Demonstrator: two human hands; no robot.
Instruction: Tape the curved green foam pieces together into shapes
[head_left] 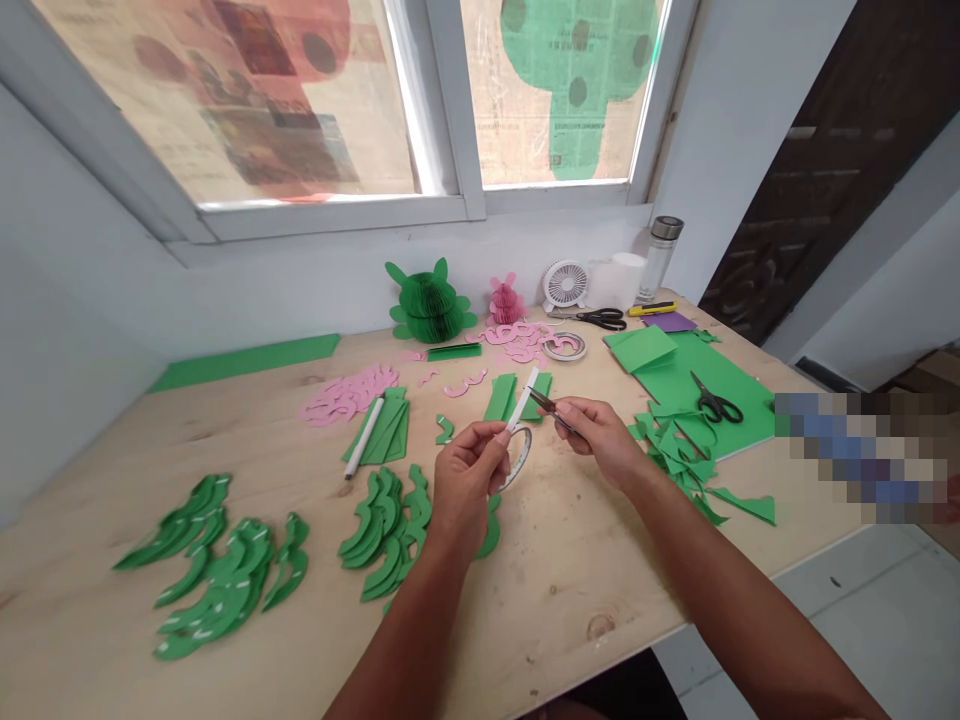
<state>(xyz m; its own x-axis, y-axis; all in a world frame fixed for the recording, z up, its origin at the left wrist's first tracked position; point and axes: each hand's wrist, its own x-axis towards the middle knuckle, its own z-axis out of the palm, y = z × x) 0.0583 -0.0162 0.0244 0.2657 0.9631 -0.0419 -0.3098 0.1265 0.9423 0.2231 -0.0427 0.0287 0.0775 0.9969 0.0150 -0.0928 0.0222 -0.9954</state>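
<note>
My left hand is closed around a roll of white tape, and a straight strip of the tape sticks up from its fingertips. In my right hand is a pair of scissors, whose blades meet the strip near its upper part. The scissors' handles are mostly covered by my fingers. Below and left of my left hand lie curved green paper pieces. More of them, marked with short white strips, are spread at the left.
Pink paper pieces, a white pen and green paper rectangles lie farther back. Green sheets, offcuts and black scissors are at the right. Along the wall stand a green paper figure, a small fan and a bottle.
</note>
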